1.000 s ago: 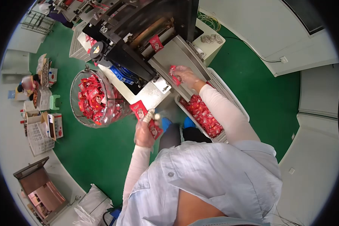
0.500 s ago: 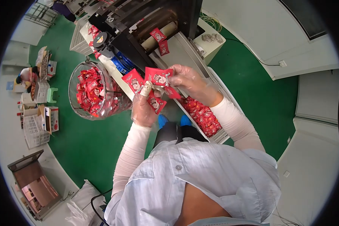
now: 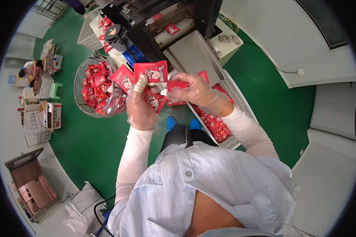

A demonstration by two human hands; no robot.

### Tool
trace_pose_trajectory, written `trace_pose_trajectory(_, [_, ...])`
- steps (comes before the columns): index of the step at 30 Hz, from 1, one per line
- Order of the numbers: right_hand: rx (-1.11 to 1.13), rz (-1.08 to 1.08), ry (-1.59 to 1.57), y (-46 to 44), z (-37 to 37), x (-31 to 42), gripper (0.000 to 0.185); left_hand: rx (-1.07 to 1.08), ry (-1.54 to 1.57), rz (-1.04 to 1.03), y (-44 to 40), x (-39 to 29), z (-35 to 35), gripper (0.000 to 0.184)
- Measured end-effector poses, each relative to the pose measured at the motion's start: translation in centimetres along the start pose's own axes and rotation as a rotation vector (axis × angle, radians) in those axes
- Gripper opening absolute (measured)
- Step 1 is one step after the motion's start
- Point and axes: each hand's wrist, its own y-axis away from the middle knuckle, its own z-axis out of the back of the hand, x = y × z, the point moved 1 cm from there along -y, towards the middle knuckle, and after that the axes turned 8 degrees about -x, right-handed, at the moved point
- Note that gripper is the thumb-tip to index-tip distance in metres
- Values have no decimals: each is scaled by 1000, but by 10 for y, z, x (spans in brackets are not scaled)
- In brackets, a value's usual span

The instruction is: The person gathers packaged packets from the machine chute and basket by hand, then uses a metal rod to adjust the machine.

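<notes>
Several red printed packets (image 3: pixel 150 72) are fanned out in my left hand (image 3: pixel 141 108), which is gloved in clear plastic with a white wrap on the thumb. Its fingers are closed on them. My right hand (image 3: pixel 195 93), also in a clear glove, pinches another red packet (image 3: pixel 177 86) just right of the fan. One more red packet (image 3: pixel 203 75) shows behind the right hand; whether that hand holds it I cannot tell. Below the right forearm, a white perforated crate (image 3: pixel 243 103) holds many red packets. A round clear-lined basket (image 3: pixel 77 94) full of red packets stands to the left.
Ahead is a dark machine (image 3: pixel 146 33) with a roller (image 3: pixel 176 36), a red packet on it and a metal chute (image 3: pixel 195 55). Boxes (image 3: pixel 53 114) and a green stool (image 3: pixel 55 90) stand far left. A person (image 3: pixel 29 70) is near them.
My left hand has shifted left with its packets. My right hand has drawn apart from the fan, holding a packet. On the machine's roller the packets have changed position.
</notes>
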Motion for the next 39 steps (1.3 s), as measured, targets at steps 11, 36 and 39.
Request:
trace_pose_trajectory(11, [17, 33, -27, 10, -4, 11, 27, 21, 20, -10, 1, -1, 6, 18])
trace_pose_trajectory(36, [-344, -74, 464, 86, 134, -32, 21, 300, -490, 335, 26, 73, -12, 26])
trace_pose_trajectory(39, [-506, -74, 484, 95, 159, -49, 23, 237, -458, 353, 23, 75, -4, 28])
